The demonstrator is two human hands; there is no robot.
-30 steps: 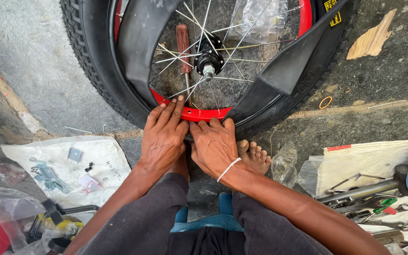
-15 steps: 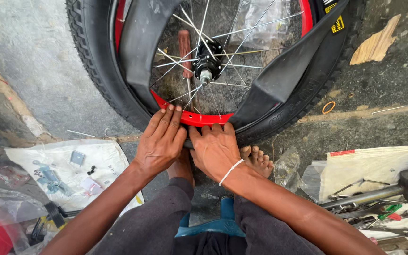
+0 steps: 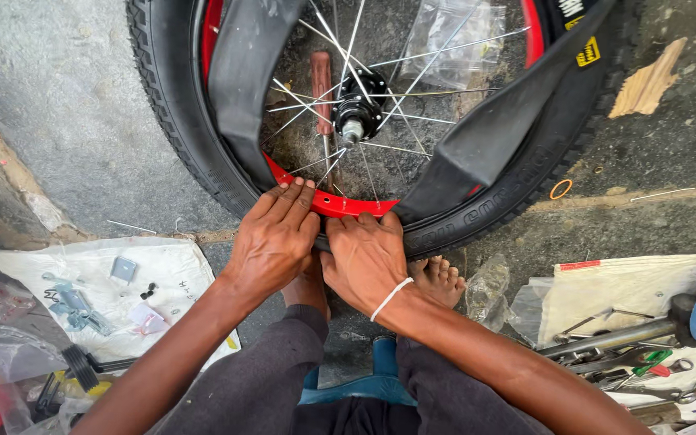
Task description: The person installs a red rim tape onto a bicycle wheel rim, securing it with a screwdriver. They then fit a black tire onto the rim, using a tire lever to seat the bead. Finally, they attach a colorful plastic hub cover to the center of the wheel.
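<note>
Wheel: upright on the floor, centre far; red rim, spokes, hub.
Tyre: black, knobbly, around the rim; near edge under both hands.
Tube: black, slack, draped across the spokes from the right.
Left hand: fingers flat, spread over tyre and rim; pressing, not closed on anything.
Right hand: just beside the left, fingers curled over the tyre edge at the rim; white band at the wrist.
Handling: tyre likely stiff at the edge, grippy; tube soft, easily pinched; best held at the tyre edge.
Left sheet: white plastic; small metal parts.
Right sheet: pliers, rods, assorted tools.
Foot: bare, just under the tyre.
</note>
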